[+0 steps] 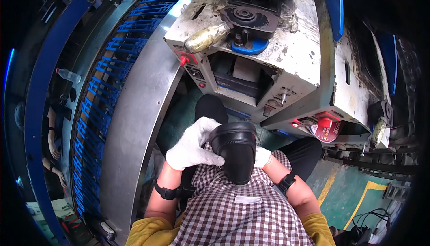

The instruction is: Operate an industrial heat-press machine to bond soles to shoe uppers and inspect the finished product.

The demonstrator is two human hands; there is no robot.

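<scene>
Your shoe (238, 162) is mid-frame, just right of your left hand (191, 145), which grips its left side. Right hand (262, 157) sits at its right edge, mostly hidden; can't tell its grip. Long axis near-vertical in frame, narrower end pointing down toward your apron (215, 217).

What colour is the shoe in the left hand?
The shoe is black; it shows best in the head view.

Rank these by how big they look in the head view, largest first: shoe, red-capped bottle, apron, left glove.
1. Apron
2. Shoe and left glove: too alike to rank
3. Red-capped bottle
</scene>
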